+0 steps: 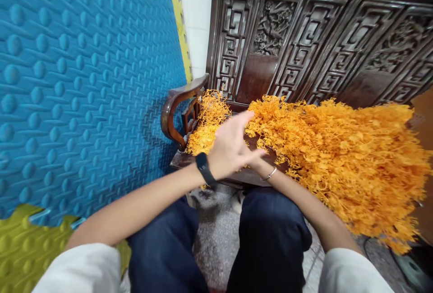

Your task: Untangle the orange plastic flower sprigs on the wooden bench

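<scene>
My left hand [232, 143], with a black band on its wrist, reaches over the wooden bench seat [252, 176]. Its thumb and fingers are spread apart, slightly blurred, and nothing shows between them. My right hand [256, 163], below a thin silver bracelet, is almost wholly hidden behind the left; its fingers cannot be seen. On the right, a large heap of orange artificial foliage [331, 148] covers much of the bench. A smaller orange bunch [207, 124] lies to the left of my left hand, against the armrest.
A curved wooden armrest [172, 108] bounds the bench on the left, and a carved dark backrest [270, 58] rises behind. Blue foam matting [84, 81] with yellow edging [179, 22] stands at the left. My knees [270, 225] are close to the bench front, above a speckled floor [216, 230].
</scene>
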`<state>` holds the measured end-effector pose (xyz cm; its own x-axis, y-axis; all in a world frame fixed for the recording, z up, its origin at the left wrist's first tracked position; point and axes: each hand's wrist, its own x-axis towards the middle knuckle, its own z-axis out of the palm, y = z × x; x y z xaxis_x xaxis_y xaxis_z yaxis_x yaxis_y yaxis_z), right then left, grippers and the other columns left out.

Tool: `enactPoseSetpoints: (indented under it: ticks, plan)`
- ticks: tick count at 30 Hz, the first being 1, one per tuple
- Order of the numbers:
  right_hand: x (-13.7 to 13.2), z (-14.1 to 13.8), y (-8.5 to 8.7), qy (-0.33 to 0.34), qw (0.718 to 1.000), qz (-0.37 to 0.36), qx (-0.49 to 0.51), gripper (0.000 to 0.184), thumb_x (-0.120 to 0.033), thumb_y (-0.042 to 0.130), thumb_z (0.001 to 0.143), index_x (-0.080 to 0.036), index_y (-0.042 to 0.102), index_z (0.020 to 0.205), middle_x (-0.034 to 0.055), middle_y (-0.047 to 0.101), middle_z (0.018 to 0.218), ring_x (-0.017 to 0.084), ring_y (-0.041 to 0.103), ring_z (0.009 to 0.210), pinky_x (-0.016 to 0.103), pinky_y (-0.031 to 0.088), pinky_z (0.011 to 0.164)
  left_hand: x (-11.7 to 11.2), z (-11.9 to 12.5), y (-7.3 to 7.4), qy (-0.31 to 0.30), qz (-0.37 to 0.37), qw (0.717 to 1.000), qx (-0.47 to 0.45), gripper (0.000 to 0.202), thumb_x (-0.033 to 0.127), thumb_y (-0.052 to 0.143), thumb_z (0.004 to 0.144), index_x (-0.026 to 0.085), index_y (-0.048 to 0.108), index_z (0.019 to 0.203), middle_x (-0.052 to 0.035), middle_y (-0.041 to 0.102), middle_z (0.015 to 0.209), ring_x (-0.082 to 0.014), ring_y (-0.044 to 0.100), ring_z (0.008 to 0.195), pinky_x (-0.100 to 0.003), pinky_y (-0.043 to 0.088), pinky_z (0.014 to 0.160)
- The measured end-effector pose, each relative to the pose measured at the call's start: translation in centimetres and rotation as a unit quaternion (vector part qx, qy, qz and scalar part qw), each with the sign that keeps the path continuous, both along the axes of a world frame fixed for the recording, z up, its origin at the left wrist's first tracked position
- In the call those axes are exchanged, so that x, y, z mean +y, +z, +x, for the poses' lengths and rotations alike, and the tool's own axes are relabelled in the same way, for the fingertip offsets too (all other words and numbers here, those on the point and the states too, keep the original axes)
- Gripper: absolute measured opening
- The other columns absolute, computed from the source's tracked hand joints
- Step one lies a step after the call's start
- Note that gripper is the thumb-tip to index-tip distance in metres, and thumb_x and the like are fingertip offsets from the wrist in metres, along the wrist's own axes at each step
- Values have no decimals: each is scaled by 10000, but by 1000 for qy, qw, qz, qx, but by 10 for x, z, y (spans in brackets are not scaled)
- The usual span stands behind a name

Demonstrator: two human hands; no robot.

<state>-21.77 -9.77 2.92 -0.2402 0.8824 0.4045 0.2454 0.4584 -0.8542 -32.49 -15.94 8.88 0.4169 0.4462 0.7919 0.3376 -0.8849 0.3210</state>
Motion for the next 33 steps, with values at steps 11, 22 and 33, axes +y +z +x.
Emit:
enactPoseSetpoints:
  ticks: [11, 22, 33]
  plan:
    - [-13, 8, 5, 10, 993, -78, 85, 272, -353, 734, 594, -186, 526, 650, -25, 552, 643, 126, 507, 621, 297, 408, 650, 43, -58, -53, -25, -430, 902, -6, 257, 381, 586, 745, 133, 613, 810, -2, 602, 680, -144, 535, 662, -283, 418, 670]
    - [-4, -12, 7, -136, 981, -77, 117, 128, -227, 643, 619, -180, 524, 623, -14, 548, 653, 131, 502, 662, 298, 410, 690, 45, -48, -41, -5, -450, 889, -82, 150, 260, 530, 712, 143, 591, 639, 8, 577, 638, -138, 500, 671, -267, 383, 707]
    - [61, 74, 53, -304, 932, -7, 199, 61, -181, 592, 621, -173, 535, 639, -13, 568, 686, 97, 499, 622, 226, 380, 552, 19, -65, -32, -4, -440, 898, -8, 200, 295, 515, 760, 156, 574, 630, 23, 547, 604, -132, 492, 624, -255, 379, 638]
